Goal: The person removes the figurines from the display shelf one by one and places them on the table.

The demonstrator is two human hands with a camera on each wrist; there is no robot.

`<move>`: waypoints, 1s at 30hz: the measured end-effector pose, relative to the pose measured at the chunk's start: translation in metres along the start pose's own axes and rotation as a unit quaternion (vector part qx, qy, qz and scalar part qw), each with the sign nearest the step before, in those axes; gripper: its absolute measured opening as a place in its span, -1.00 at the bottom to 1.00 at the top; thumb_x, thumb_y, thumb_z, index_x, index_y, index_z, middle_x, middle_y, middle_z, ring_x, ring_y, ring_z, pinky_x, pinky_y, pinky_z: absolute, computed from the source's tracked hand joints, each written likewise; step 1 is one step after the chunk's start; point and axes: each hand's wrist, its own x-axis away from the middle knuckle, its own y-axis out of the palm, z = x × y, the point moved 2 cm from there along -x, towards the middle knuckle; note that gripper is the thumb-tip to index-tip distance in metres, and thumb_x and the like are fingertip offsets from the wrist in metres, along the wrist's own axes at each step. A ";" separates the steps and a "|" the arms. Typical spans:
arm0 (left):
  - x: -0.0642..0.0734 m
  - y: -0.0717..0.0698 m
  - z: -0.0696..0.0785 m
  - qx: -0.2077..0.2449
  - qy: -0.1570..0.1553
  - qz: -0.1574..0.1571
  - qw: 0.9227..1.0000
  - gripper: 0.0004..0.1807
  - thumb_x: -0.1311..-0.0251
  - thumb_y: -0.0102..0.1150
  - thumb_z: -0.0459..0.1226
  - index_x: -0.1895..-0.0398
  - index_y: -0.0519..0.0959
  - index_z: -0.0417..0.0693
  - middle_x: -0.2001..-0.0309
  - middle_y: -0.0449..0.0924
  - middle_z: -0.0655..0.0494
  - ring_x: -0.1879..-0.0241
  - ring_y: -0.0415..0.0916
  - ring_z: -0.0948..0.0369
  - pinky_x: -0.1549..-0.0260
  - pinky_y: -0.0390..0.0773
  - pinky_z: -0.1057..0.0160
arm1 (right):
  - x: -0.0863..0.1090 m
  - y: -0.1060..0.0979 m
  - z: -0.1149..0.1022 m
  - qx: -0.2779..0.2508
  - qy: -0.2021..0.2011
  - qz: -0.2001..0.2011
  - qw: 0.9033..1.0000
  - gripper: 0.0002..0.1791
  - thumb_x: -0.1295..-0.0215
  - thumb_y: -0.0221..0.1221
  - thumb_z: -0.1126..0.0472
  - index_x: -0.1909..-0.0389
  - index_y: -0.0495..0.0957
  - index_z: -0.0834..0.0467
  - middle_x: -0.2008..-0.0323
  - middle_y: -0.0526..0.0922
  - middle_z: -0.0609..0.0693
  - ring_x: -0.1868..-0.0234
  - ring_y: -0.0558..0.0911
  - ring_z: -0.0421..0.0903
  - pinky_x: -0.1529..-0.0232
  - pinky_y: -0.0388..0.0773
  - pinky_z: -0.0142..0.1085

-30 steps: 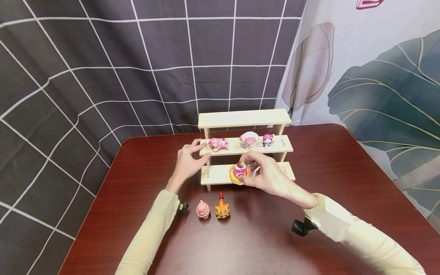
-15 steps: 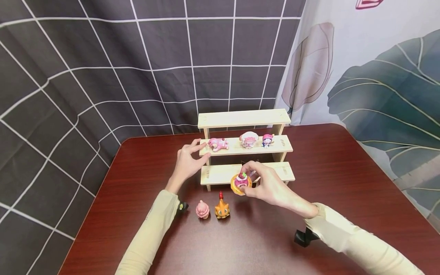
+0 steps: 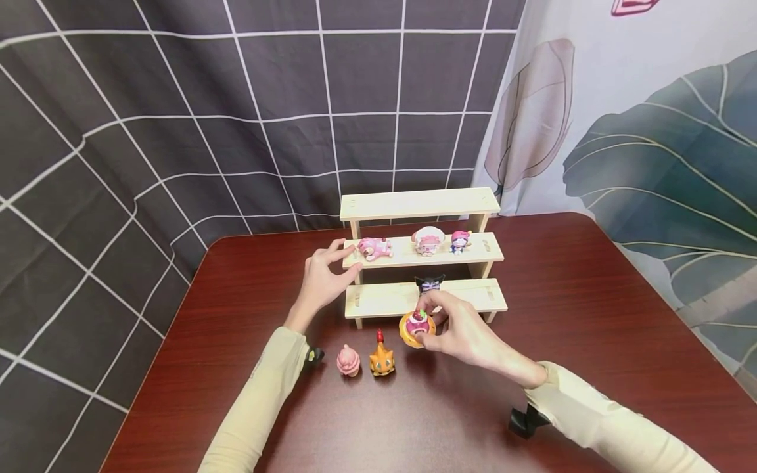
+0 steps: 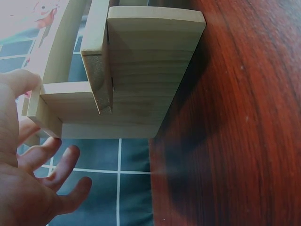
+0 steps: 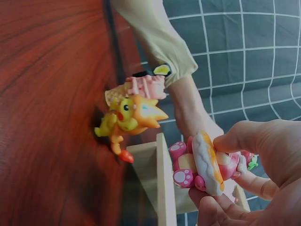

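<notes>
A three-tier wooden shelf [image 3: 420, 205] stands on the table. My left hand [image 3: 324, 279] grips the left end of its middle tier; in the left wrist view the thumb and fingers lie about the board's end [image 4: 44, 115]. In front of the lowest tier, my right hand [image 3: 467, 332] pinches a pink bear figurine [image 5: 209, 165] with a yellow-and-white ring round its body, held above the table. A black-eared figurine [image 3: 429, 284] stands on the lowest tier, partly hidden by the right hand. The middle tier bears a pink lying bear figurine [image 3: 375, 248], a white-hatted figurine [image 3: 428, 241] and a small pink-capped figurine [image 3: 459, 242].
On the dark red table [image 3: 266, 263], in front of the shelf, stand a pink ice-cream figurine [image 3: 348, 360] and an orange figurine with a red-tipped tail [image 3: 382, 361]. Behind hangs a dark checked curtain [image 3: 284, 118], with a leaf-patterned curtain [image 3: 668, 157] at the right.
My right hand has drawn the bear figurine from over the lowest tier toward the front, and the black-eared figurine now shows behind it. The left hand has stayed in place.
</notes>
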 end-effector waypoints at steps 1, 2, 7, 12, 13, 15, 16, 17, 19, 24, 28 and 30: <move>0.000 0.000 0.000 0.000 -0.002 0.000 1.000 -0.56 -0.07 0.48 -0.21 -0.04 0.71 -0.17 -0.20 0.56 -0.17 -0.01 0.52 -0.14 0.06 0.41 -0.11 | 0.001 0.001 0.001 0.000 0.001 0.000 1.000 -0.61 0.07 0.42 0.47 0.22 0.52 0.16 0.32 0.58 -0.10 0.43 0.63 -0.20 0.44 0.55 -0.34; 0.000 0.000 0.000 0.000 -0.003 0.000 1.000 -0.56 -0.07 0.48 -0.21 -0.04 0.71 -0.17 -0.20 0.56 -0.16 -0.01 0.52 -0.13 0.06 0.41 -0.11 | 0.002 0.002 0.001 0.001 0.001 0.000 1.000 -0.61 0.08 0.42 0.47 0.22 0.52 0.17 0.32 0.57 -0.11 0.43 0.63 -0.20 0.43 0.55 -0.34; 0.000 -0.001 0.000 0.001 -0.005 -0.001 1.000 -0.57 -0.09 0.47 -0.21 -0.04 0.71 -0.17 -0.20 0.56 -0.15 0.00 0.52 -0.13 0.07 0.43 -0.10 | 0.005 0.006 0.005 0.013 -0.008 0.007 1.000 -0.60 0.11 0.43 0.48 0.24 0.52 0.18 0.34 0.55 -0.12 0.39 0.62 -0.16 0.35 0.57 -0.30; 0.000 -0.001 -0.001 0.001 -0.004 -0.001 1.000 -0.56 -0.09 0.46 -0.21 -0.05 0.70 -0.17 -0.21 0.56 -0.15 0.00 0.51 -0.14 0.08 0.44 -0.11 | 0.009 0.010 0.009 0.021 -0.012 0.013 1.000 -0.59 0.12 0.44 0.48 0.24 0.52 0.19 0.36 0.55 -0.13 0.38 0.60 -0.12 0.32 0.56 -0.28; 0.000 -0.001 -0.001 0.000 -0.004 -0.001 1.000 -0.56 -0.09 0.47 -0.21 -0.04 0.71 -0.17 -0.21 0.56 -0.15 0.00 0.52 -0.14 0.08 0.44 -0.11 | 0.009 0.011 0.010 0.023 -0.012 0.013 1.000 -0.59 0.13 0.44 0.48 0.24 0.52 0.19 0.35 0.55 -0.14 0.38 0.60 -0.12 0.32 0.56 -0.29; -0.001 0.000 -0.001 0.000 -0.003 0.000 1.000 -0.56 -0.08 0.47 -0.20 -0.04 0.71 -0.17 -0.20 0.56 -0.15 0.00 0.52 -0.14 0.07 0.44 -0.10 | 0.010 0.013 0.013 0.024 -0.010 0.014 1.000 -0.59 0.13 0.43 0.48 0.23 0.52 0.19 0.35 0.55 -0.15 0.38 0.60 -0.12 0.32 0.56 -0.29; -0.001 0.000 -0.002 -0.001 -0.002 0.000 1.000 -0.56 -0.08 0.47 -0.20 -0.04 0.71 -0.17 -0.20 0.56 -0.15 0.00 0.52 -0.13 0.07 0.44 -0.10 | 0.011 0.014 0.014 0.025 -0.009 0.014 1.000 -0.59 0.14 0.43 0.48 0.24 0.52 0.19 0.35 0.54 -0.14 0.38 0.60 -0.12 0.32 0.56 -0.29; -0.001 0.000 -0.001 0.000 -0.001 0.001 1.000 -0.57 -0.08 0.47 -0.20 -0.04 0.71 -0.17 -0.20 0.56 -0.16 0.00 0.52 -0.13 0.07 0.44 -0.09 | 0.011 0.015 0.015 0.025 -0.008 0.013 1.000 -0.59 0.14 0.43 0.48 0.24 0.52 0.19 0.35 0.54 -0.14 0.38 0.60 -0.13 0.32 0.56 -0.28; -0.001 0.000 -0.001 0.000 0.001 0.001 1.000 -0.57 -0.08 0.47 -0.20 -0.03 0.71 -0.17 -0.19 0.56 -0.16 0.00 0.52 -0.13 0.08 0.45 -0.09 | 0.011 0.017 0.017 0.027 -0.009 0.011 1.000 -0.59 0.14 0.43 0.48 0.24 0.52 0.19 0.36 0.54 -0.14 0.37 0.59 -0.14 0.31 0.57 -0.27; 0.000 0.000 -0.001 -0.001 0.002 0.001 1.000 -0.57 -0.08 0.47 -0.21 -0.03 0.71 -0.17 -0.19 0.56 -0.17 0.02 0.53 -0.14 0.10 0.46 -0.09 | 0.013 0.022 0.021 0.031 -0.011 0.002 0.999 -0.59 0.13 0.44 0.46 0.25 0.51 0.19 0.38 0.53 -0.14 0.39 0.58 -0.15 0.33 0.57 -0.21; 0.000 -0.001 -0.001 -0.002 0.006 0.001 1.000 -0.57 -0.08 0.47 -0.21 -0.03 0.71 -0.18 -0.19 0.56 -0.17 0.02 0.53 -0.15 0.09 0.46 -0.10 | 0.013 0.026 0.024 0.036 -0.007 0.002 0.999 -0.61 0.13 0.45 0.43 0.27 0.51 0.15 0.41 0.52 -0.15 0.40 0.57 -0.16 0.34 0.54 -0.24; 0.000 -0.001 0.000 -0.002 0.008 0.001 1.000 -0.57 -0.09 0.47 -0.21 -0.03 0.71 -0.18 -0.18 0.57 -0.18 0.03 0.53 -0.15 0.09 0.45 -0.10 | 0.014 0.027 0.026 0.039 -0.001 0.000 0.999 -0.61 0.12 0.45 0.41 0.28 0.51 0.13 0.42 0.51 -0.16 0.39 0.56 -0.17 0.33 0.53 -0.26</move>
